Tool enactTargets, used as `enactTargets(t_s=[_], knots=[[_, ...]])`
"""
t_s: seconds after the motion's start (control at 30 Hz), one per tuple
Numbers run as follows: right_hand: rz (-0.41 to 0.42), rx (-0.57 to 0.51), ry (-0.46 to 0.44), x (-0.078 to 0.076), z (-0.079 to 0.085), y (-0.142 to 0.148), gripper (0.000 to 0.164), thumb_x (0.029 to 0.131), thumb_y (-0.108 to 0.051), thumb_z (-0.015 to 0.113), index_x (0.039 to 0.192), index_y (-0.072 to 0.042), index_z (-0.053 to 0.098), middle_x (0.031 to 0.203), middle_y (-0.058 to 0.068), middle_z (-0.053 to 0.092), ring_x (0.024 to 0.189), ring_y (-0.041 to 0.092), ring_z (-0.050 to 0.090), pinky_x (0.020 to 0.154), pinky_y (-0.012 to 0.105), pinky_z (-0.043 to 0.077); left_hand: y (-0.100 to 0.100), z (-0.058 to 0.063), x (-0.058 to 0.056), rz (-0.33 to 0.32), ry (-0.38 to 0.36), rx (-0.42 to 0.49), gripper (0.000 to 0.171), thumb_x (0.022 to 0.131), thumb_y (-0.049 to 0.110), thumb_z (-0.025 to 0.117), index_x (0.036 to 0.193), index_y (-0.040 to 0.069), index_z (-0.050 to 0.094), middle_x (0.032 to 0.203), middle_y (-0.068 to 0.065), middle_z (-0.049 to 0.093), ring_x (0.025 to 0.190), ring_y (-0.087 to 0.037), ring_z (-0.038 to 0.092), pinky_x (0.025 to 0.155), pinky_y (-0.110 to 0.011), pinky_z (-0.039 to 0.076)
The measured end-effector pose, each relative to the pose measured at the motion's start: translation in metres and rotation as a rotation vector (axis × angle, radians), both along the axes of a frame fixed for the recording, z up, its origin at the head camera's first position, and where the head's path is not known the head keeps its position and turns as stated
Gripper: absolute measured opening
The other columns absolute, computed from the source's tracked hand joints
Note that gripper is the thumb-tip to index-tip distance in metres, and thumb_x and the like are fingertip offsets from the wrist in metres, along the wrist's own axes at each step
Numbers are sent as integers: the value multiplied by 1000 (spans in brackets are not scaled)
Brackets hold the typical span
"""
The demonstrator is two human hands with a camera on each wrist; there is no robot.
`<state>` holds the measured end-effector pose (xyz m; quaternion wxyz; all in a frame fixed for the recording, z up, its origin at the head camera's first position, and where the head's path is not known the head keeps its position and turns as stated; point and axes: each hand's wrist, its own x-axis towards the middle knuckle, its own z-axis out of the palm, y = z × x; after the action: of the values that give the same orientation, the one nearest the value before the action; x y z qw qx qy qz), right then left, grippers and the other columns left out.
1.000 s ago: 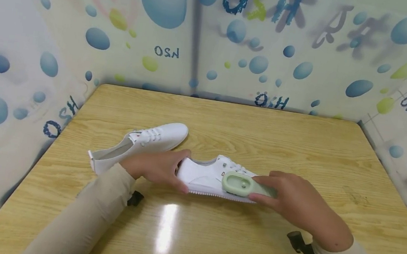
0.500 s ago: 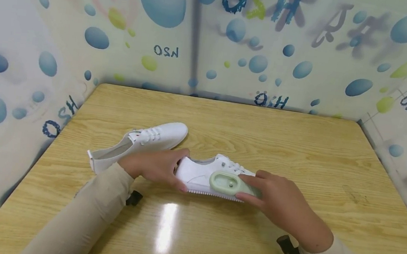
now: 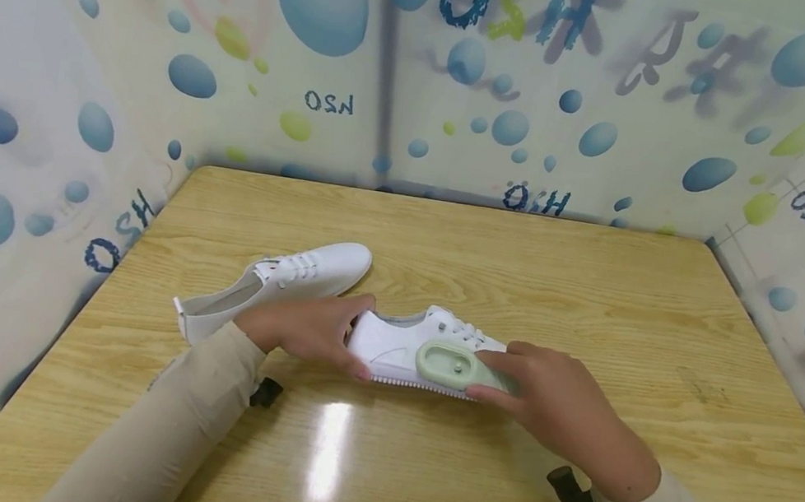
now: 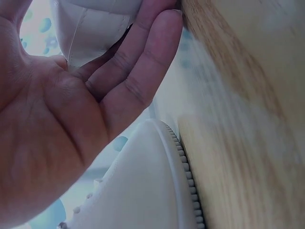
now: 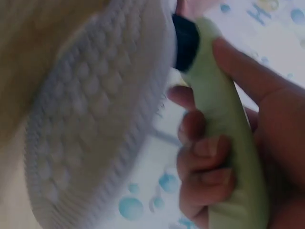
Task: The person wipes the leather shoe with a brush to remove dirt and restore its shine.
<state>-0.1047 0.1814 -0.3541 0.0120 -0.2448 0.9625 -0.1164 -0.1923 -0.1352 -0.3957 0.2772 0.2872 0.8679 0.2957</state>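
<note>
A white lace-up shoe (image 3: 380,344) is at mid-table, its toe to the right. Around its heel curls my left hand (image 3: 308,327), thumb on the near side. My right hand (image 3: 564,402) grips a pale green brush (image 3: 445,363) by its handle and presses it to the shoe's near side. Dark bristles (image 5: 186,43) meet the shoe in the right wrist view, where the bumpy sole (image 5: 90,105) faces the camera. Behind my left forearm lies the second white shoe (image 3: 329,267), toe pointing back and right. My right hand hides part of the front shoe's toe.
The wooden table (image 3: 520,264) ends at a back wall (image 3: 422,79) patterned with blue bubbles and letters. Similar walls stand at left and right. Black straps (image 3: 579,499) show at both wrists. A light glare lies on the near tabletop.
My right hand and the brush have slid left along the shoe's side toward the heel, mostly in the first half second. My left hand keeps its hold; the second shoe stays put.
</note>
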Motion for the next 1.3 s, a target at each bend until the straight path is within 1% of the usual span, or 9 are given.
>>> enactTargets(t_s=[0.1, 0.2, 0.4, 0.5, 0.6, 0.73, 0.87, 1.07, 1.3], knots=[[7, -1, 42, 0, -5, -8, 42, 90, -49, 69, 120, -21, 74, 85, -3, 64, 63, 7, 45, 57, 24, 41, 0, 0, 0, 1, -4, 1, 63, 72, 47, 88, 110, 16, 48, 97, 0, 57, 85, -13, 52, 75, -31, 46], [5, 10, 45, 0, -3, -7, 42, 90, -49, 69, 120, -20, 74, 85, -2, 65, 63, 7, 46, 56, 25, 41, 0, 0, 0, 1, -5, -1, 64, 72, 48, 87, 110, 15, 48, 97, 0, 57, 86, -13, 52, 75, -31, 46], [-22, 28, -46, 0, 12, 8, 46, 90, -52, 68, 118, -16, 75, 80, -8, 62, 63, 6, 43, 55, 24, 37, 0, 0, 0, -4, 2, -7, 64, 72, 49, 87, 110, 15, 48, 96, 0, 56, 85, -13, 52, 75, -31, 46], [-27, 15, -61, 0, 13, 12, 47, 89, -53, 69, 117, -16, 75, 79, -9, 62, 62, 6, 42, 55, 24, 36, 0, 0, -1, -9, 13, -12, 64, 72, 50, 87, 109, 15, 48, 94, 0, 56, 84, -13, 52, 74, -30, 46], [-26, -11, -31, 1, 6, 7, 44, 88, -51, 70, 117, -18, 75, 81, -7, 64, 64, 6, 45, 56, 25, 39, 1, 0, -1, -11, 14, -9, 64, 71, 50, 87, 109, 15, 48, 94, 0, 56, 84, -13, 52, 74, -30, 46], [-19, -49, 68, 2, -7, -8, 42, 87, -49, 73, 117, -20, 76, 89, -1, 69, 65, 7, 52, 57, 28, 45, 0, 1, 0, -5, 6, -7, 65, 71, 50, 87, 110, 15, 48, 96, 0, 57, 84, -14, 53, 74, -31, 46], [-29, -60, 107, 4, -13, -18, 44, 86, -48, 74, 118, -18, 75, 91, 3, 70, 63, 8, 52, 53, 27, 45, -1, 2, 0, 1, 0, -6, 64, 71, 50, 87, 110, 16, 48, 98, 0, 57, 85, -14, 53, 74, -31, 46], [-39, 19, 53, 3, -4, -9, 44, 88, -51, 71, 118, -18, 75, 97, 5, 72, 73, 14, 63, 60, 33, 52, -1, 2, 0, 2, -3, -16, 66, 71, 52, 87, 111, 16, 48, 98, 0, 56, 86, -14, 52, 74, -31, 46], [-24, 43, -43, 2, 12, 9, 48, 88, -58, 66, 118, -20, 75, 80, -9, 61, 62, 7, 42, 53, 24, 35, 0, 3, 1, 3, -4, -17, 64, 72, 52, 86, 109, 16, 48, 96, 0, 56, 84, -14, 51, 73, -31, 46]])
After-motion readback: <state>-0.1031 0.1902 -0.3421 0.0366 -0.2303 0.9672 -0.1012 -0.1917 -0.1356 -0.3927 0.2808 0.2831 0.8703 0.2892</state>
